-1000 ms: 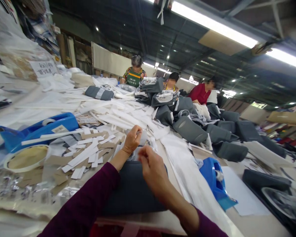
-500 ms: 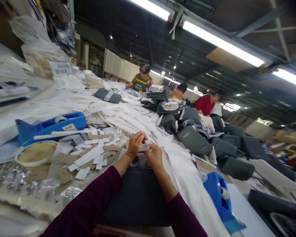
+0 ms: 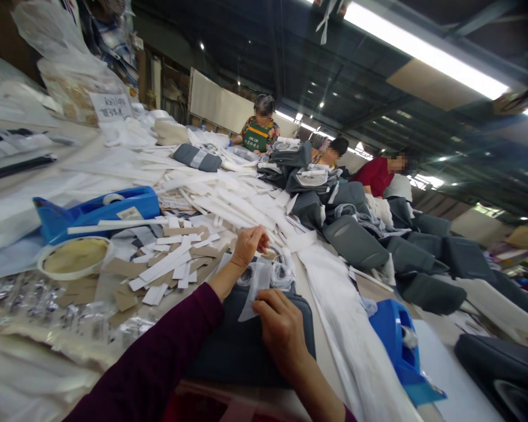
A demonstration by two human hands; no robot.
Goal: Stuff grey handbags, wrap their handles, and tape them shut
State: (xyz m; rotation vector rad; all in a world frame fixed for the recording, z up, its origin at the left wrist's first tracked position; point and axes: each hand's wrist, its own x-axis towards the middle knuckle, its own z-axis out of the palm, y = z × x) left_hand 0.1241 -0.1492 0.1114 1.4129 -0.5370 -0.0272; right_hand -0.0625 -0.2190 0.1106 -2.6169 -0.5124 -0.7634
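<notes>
A dark grey bag [image 3: 237,351] lies flat before me, with clear-wrapped coiled parts [image 3: 281,274] at its far edge. My right hand [image 3: 281,322] pinches the lower end of a thin white strip [image 3: 257,293], which runs from the coiled parts down over the bag. Just beyond the strip's upper end, my left hand [image 3: 249,246] is raised with its fingers curled; what they hold, if anything, is hidden. White and brown card pieces [image 3: 180,261] are scattered to the left of the bag.
Blue tape dispensers stand at left [image 3: 136,205] and right [image 3: 393,334]. Near the left one is a round tan-filled tub [image 3: 74,258]. White foam strips [image 3: 233,199] cover the middle. Grey bags [image 3: 356,246] are heaped at right. Several people work across the table.
My right hand has come down toward me, drawing the white strip over the bag. My left hand is now apart from it, slightly higher. The coiled parts show more, and the view has shifted.
</notes>
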